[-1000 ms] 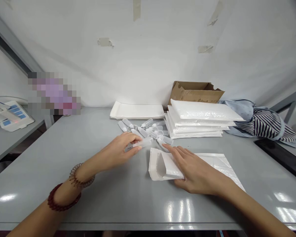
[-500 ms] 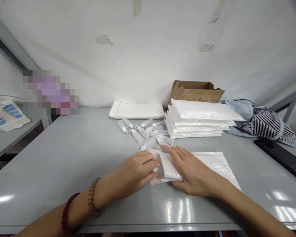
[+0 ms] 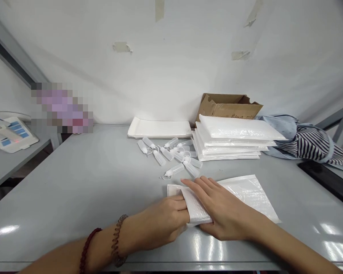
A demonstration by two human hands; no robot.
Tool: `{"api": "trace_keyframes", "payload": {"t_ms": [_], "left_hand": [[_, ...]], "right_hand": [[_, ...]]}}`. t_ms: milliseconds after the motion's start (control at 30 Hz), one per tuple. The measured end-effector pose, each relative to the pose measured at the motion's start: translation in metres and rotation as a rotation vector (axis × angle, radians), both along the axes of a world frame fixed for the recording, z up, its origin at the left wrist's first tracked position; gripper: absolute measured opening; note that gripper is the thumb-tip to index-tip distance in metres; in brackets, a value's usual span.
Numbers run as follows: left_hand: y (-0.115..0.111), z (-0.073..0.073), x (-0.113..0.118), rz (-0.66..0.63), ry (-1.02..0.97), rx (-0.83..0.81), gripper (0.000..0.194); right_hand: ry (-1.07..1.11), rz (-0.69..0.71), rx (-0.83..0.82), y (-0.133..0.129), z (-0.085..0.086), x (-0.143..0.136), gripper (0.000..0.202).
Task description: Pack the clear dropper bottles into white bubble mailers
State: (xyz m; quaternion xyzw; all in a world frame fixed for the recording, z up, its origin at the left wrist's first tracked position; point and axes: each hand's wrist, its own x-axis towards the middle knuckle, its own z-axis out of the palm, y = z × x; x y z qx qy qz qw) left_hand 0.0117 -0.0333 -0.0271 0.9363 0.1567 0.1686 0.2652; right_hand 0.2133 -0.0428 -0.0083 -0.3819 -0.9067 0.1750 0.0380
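Note:
A white bubble mailer (image 3: 253,196) lies on the table, its open end to the left. My right hand (image 3: 220,205) grips it near the mouth, fingers over the top and thumb at the lower edge. The fingers of my left hand (image 3: 162,219) are pressed together and reach into the mailer's mouth. Their tips are hidden inside, so I cannot make out what they hold. Just beyond the mailer lie several small translucent squeeze bottles (image 3: 175,169) with thin caps, some touching one another.
Behind the bottles lies a flat stack of white mailers (image 3: 160,128). To its right are several filled bubble mailers (image 3: 240,129), piled before a cardboard box (image 3: 231,110). A blue and striped cloth bundle (image 3: 317,144) and a black phone (image 3: 328,182) are at the right.
My left hand has moved right and its fingers have gone into the mailer's mouth. The mailer's open end has shifted slightly toward me, with my right hand still on it.

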Motion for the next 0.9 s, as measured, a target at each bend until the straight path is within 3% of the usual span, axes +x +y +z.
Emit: {"api": "trace_keyframes", "payload": {"t_ms": [300,467,567,767,900], "left_hand": [[-0.001,0.001,0.002,0.002,0.021,-0.04,0.024],[0.005,0.014,-0.002,0.059,-0.222,0.016,0.019],[0.01,0.026,-0.011,0.206,-0.43,-0.005,0.021],[0.021,0.046,-0.033,0.579,-0.753,-0.371,0.017],[0.031,0.05,-0.042,0.702,-0.936,-0.682,0.01]], "right_hand": [[0.026,0.015,-0.007,0.0,0.0,0.001,0.083],[0.097,0.005,0.048,0.006,0.006,0.012,0.088],[0.161,-0.034,0.096,0.01,0.015,0.022,0.087],[0.298,-0.098,0.172,0.013,0.029,0.036,0.082],[0.419,-0.027,0.271,0.011,0.029,0.043,0.08]]}}
